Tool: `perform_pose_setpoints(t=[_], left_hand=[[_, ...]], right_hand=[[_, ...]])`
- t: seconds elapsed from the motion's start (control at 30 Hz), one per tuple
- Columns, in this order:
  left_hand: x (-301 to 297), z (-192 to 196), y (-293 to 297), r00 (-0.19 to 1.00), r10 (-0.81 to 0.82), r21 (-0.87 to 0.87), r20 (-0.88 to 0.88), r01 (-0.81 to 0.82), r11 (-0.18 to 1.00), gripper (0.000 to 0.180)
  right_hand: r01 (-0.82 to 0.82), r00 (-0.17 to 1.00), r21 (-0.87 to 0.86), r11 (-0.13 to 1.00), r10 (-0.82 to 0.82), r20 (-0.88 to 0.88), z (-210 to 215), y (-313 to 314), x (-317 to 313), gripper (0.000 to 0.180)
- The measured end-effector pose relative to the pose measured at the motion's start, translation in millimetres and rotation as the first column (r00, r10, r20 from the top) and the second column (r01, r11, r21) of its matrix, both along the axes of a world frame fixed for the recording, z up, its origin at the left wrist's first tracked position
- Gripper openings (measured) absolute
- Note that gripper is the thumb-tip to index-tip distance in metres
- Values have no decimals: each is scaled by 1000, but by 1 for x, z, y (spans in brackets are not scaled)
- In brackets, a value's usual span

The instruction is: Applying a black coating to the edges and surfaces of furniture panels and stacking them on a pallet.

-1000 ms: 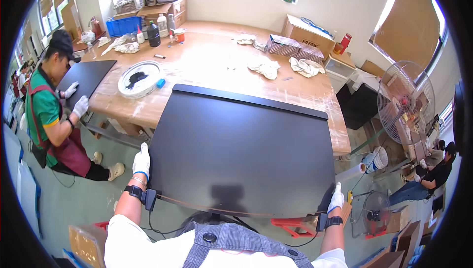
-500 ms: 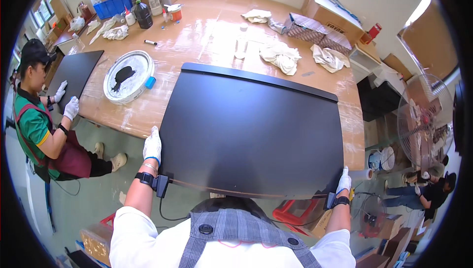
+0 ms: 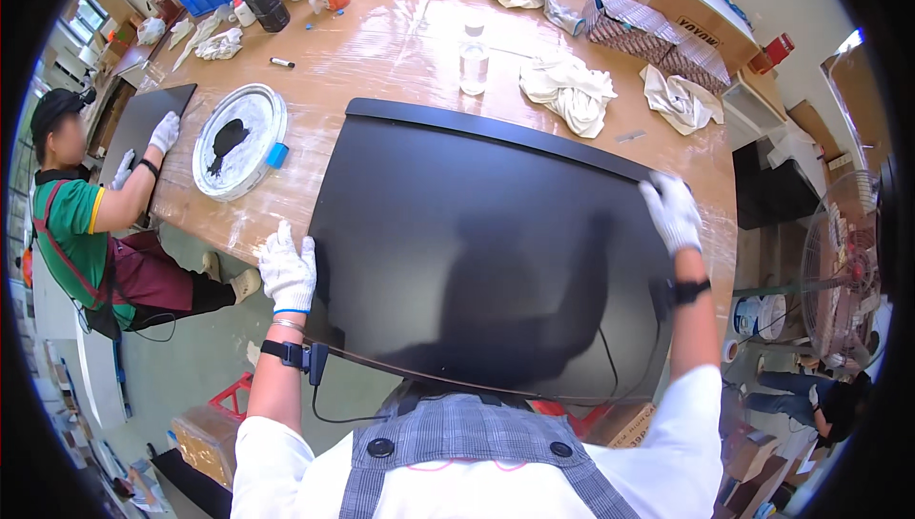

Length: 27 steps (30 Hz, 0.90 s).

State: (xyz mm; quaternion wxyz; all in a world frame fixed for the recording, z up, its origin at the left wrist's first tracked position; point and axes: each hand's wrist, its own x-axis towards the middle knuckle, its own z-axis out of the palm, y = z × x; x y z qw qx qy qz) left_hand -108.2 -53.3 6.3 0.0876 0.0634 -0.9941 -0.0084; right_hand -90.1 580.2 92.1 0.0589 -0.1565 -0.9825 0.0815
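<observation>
A large black panel (image 3: 477,252) with a raised strip along its far edge lies before me, its near edge reaching past the table's edge to my apron. My left hand (image 3: 288,269), in a white glove, is beside the panel's left edge with fingers apart; whether it touches the edge is hard to tell. At the far right corner, my gloved right hand (image 3: 673,214) rests on the panel's rim, its fingers stretched forward. Dark reflections of my body and arm show on the glossy surface.
A white lid with black paste (image 3: 231,142) and a blue block (image 3: 277,155) sit left of the panel. Beyond stand a clear bottle (image 3: 474,61), crumpled white cloths (image 3: 569,92) and a cardboard box (image 3: 688,14). A co-worker (image 3: 81,233) handles another dark panel (image 3: 157,123).
My right hand has moved from the panel's near right corner up to its far right corner. My left hand has loosened and spread its fingers. The co-worker's hands have shifted.
</observation>
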Motion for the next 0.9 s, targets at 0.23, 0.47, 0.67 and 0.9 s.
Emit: perform_pose_setpoints(t=[0.23, 0.47, 0.67, 0.9], left_hand=[[4, -39, 23, 983, -64, 90, 170, 50, 995, 65], [17, -57, 17, 994, -108, 82, 12, 107, 991, 59], [16, -53, 21, 994, -112, 110, 4, 111, 988, 57], [16, -54, 18, 989, -145, 118, -31, 148, 982, 56]], right_hand=[[-4, 1000, -48, 999, 3, -19, -30, -53, -196, 85], [145, 985, 97, 985, -153, 78, -91, -55, -272, 88], [-62, 969, -649, 758, -109, -221, -101, -53, -272, 52], [-395, 910, -917, -57, 116, -399, -26, -2, -120, 68]])
